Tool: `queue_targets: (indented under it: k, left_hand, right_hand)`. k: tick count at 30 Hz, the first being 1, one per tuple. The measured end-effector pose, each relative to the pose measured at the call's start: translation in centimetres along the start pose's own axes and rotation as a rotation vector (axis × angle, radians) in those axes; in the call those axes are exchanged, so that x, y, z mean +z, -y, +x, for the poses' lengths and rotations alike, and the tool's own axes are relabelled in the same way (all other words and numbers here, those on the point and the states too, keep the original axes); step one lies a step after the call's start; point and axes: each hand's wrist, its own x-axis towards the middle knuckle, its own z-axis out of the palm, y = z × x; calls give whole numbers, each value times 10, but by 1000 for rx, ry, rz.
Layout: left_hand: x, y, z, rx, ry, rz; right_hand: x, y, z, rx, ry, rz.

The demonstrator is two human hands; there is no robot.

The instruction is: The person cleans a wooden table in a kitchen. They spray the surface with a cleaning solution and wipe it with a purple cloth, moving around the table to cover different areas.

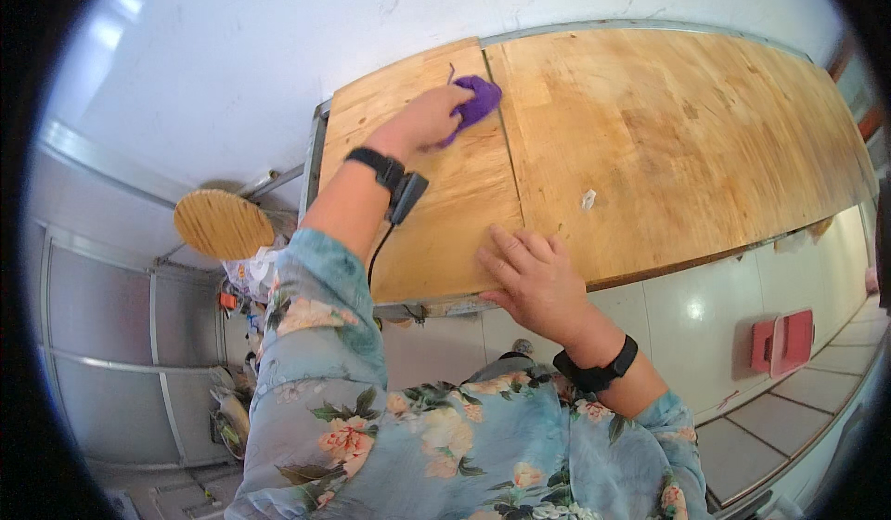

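My left hand (430, 119) reaches across the smaller wooden board (431, 206) at the table's left end. It grips a purple cloth (480, 102), pressed on the wood close to the seam between the two boards. My right hand (539, 273) rests on the near edge of the tabletop, fingers a little apart and nothing in them. It lies over the front end of that seam. On the larger wooden board (682, 144) to the right, a small whitish scrap (588, 199) lies not far from my right hand.
A pale wall (278, 25) stands directly behind the table. To the left are a round wooden stool top (223, 224), plastic bags (254, 273) and frosted panels (104, 325) in metal frames. A pink plastic bin (792, 342) sits on the tiled floor at the right.
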Motion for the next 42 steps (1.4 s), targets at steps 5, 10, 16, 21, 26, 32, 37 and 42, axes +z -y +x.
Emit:
queue_targets:
  k: [5,10,16,21,26,32,37,42]
  left_hand:
    - [-7,-60,-102,8,133,33]
    - [-16,-121,-190,0,148,-41]
    - [-9,-152,-196,17,126,13]
    - [-2,-144,-148,30,121,49]
    - [16,-104,-80,-45,19,130]
    - [13,-68,-12,-284,102,164]
    - [6,-86,-42,-199,111,25]
    - [5,-145,-132,-59,134,-36]
  right_hand:
    - [4,-1,-4,-61,-68,-37]
    - [-3,-10,-12,-116,-34,-3]
    - [-18,-25,-35,-59,-115,83]
    - [-14,-25,-34,-98,-163,24]
    - [-14,-28,-34,-100,-164,45]
    - [-15,-29,-36,-95,-174,56]
    - [-16,-28,-37,-90,-158,40]
    - [-12,-32,-37,-150,-243,40]
